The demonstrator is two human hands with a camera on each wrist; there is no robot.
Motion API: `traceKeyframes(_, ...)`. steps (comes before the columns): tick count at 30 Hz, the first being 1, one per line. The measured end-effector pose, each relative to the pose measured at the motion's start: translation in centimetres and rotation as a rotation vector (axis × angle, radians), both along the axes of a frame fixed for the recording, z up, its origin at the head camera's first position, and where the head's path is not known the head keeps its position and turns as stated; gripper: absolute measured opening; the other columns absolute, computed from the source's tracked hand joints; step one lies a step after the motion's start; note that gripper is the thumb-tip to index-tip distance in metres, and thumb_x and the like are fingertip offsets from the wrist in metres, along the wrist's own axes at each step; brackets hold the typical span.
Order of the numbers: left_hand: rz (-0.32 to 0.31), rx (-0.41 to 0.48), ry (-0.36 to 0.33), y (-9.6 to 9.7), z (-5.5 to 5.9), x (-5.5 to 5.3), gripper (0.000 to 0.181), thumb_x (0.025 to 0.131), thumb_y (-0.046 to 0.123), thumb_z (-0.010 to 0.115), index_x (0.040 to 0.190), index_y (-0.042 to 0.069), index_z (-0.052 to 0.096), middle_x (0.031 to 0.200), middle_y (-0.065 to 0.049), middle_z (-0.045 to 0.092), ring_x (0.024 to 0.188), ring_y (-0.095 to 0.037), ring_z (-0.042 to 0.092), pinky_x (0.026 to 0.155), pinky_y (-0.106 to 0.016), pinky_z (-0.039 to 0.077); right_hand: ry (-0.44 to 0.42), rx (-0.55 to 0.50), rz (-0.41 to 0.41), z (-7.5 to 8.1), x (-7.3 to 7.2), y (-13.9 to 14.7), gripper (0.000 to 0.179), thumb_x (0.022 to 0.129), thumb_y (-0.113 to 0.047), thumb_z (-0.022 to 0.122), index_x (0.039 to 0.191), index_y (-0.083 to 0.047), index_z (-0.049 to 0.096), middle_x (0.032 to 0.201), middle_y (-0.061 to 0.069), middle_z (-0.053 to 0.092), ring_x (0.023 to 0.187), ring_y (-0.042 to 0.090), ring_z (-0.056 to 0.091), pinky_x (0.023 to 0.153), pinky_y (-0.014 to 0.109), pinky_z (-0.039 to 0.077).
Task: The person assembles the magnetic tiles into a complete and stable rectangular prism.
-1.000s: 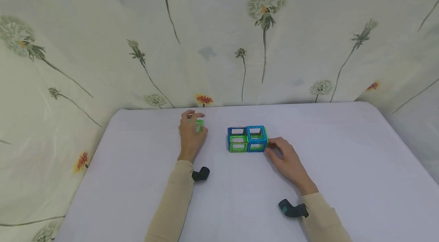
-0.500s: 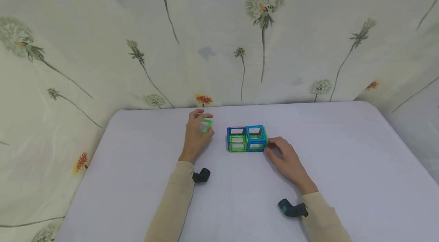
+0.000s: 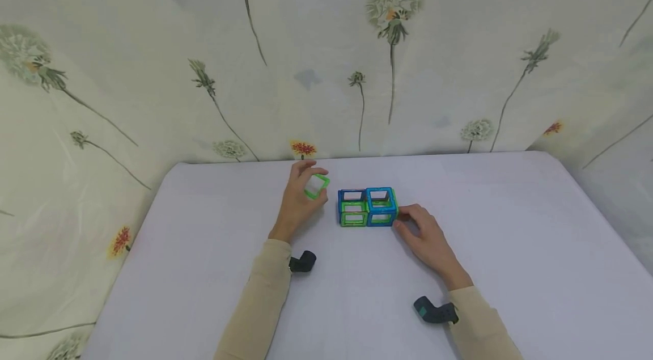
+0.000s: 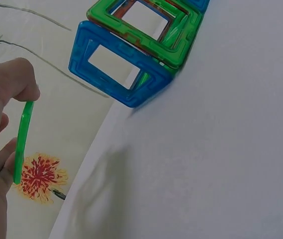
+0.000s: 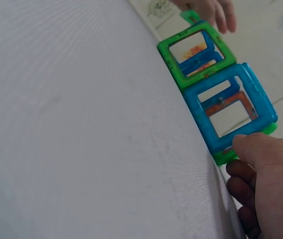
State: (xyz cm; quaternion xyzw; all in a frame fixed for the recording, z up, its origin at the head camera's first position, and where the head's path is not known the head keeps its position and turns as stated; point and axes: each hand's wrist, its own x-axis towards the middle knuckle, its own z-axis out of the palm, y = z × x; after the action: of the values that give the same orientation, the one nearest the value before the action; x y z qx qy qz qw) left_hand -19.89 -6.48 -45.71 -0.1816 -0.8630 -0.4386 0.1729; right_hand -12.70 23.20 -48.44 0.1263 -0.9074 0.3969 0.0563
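Observation:
My left hand [image 3: 297,201] pinches a green square magnetic tile [image 4: 23,142] between thumb and fingers, held in the air left of the block. In the left wrist view the tile is seen edge-on. A block of two joined cubes made of magnetic tiles [image 3: 381,212] rests on the table. Its left half has a green front and a dark blue left end; its right half has a light blue front and top. At its right end, my right hand [image 3: 431,244] grips it, the thumb [image 5: 253,144] on the blue front edge and the other fingers curled by the green end tile.
A white cloth covers the table [image 3: 357,292], and its back edge lies just behind the block. A flowered curtain [image 3: 316,65] hangs behind. Black wrist cameras sit on both wrists, the right one [image 3: 435,310] low over the table.
My left hand has moved right toward the block with the green tile, which has tilted on the way. The right hand and the block stay in place.

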Motion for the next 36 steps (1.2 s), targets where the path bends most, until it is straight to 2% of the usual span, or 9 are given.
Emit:
traceKeyframes(3, -0.028, 0.024, 0.015, 0.3, 0.3, 0.1, 0.033, 0.078, 0.008, 0.07, 0.108, 0.018, 0.063, 0.132, -0.002, 0.043, 0.126, -0.013, 0.042, 0.106, -0.035, 0.039, 0.0, -0.001, 0.0, 0.0, 0.0, 0.0, 0.028, 0.093, -0.029, 0.058, 0.119, -0.016, 0.056, 0.112, -0.003, 0.059, 0.109, 0.015, 0.052, 0.096, 0.044, 0.04)
traceKeyframes(9, -0.131, 0.081, 0.082, 0.9, 0.7, 0.3, 0.028, 0.079, 0.005, 0.07, 0.104, 0.014, 0.064, 0.127, -0.007, 0.044, 0.122, -0.016, 0.042, 0.106, -0.035, 0.039, 0.002, -0.002, 0.002, 0.0, 0.0, 0.0, 0.028, 0.093, -0.029, 0.059, 0.119, -0.017, 0.057, 0.112, -0.003, 0.059, 0.109, 0.014, 0.052, 0.096, 0.044, 0.041)
traceKeyframes(14, -0.182, 0.068, 0.071, 1.7, 0.9, 0.7, 0.026, 0.08, 0.006, 0.07, 0.104, 0.015, 0.065, 0.131, -0.006, 0.04, 0.125, -0.015, 0.042, 0.108, -0.031, 0.037, -0.001, -0.005, 0.005, 0.0, 0.0, 0.0, 0.028, 0.094, -0.03, 0.058, 0.119, -0.017, 0.056, 0.112, -0.004, 0.059, 0.109, 0.013, 0.052, 0.096, 0.043, 0.041)
traceKeyframes(20, -0.246, 0.046, 0.08, 2.4, 0.8, 0.9, 0.027, 0.08, 0.008, 0.071, 0.105, 0.016, 0.064, 0.132, -0.006, 0.039, 0.125, -0.017, 0.041, 0.107, -0.033, 0.038, 0.006, -0.004, 0.002, 0.0, 0.0, 0.1, 0.028, 0.094, -0.03, 0.058, 0.119, -0.018, 0.057, 0.112, -0.005, 0.059, 0.109, 0.013, 0.051, 0.096, 0.043, 0.041)
traceKeyframes(29, -0.312, 0.042, 0.068, 3.5, 1.0, 1.4, 0.028, 0.08, 0.007, 0.069, 0.106, 0.015, 0.064, 0.134, -0.006, 0.037, 0.126, -0.017, 0.039, 0.106, -0.034, 0.038, 0.011, 0.005, 0.008, -0.1, -0.2, 0.4, 0.028, 0.094, -0.029, 0.058, 0.119, -0.017, 0.057, 0.113, -0.004, 0.059, 0.11, 0.012, 0.052, 0.096, 0.041, 0.042)
traceKeyframes(36, -0.319, -0.018, 0.085, 4.1, 1.5, 1.5, 0.043, 0.076, 0.004, 0.07, 0.114, 0.015, 0.053, 0.138, -0.006, 0.033, 0.128, -0.016, 0.036, 0.106, -0.033, 0.039, 0.013, 0.001, 0.022, -0.2, -0.4, 0.6, 0.029, 0.094, -0.029, 0.058, 0.12, -0.017, 0.056, 0.114, -0.002, 0.059, 0.111, 0.015, 0.052, 0.097, 0.044, 0.042)
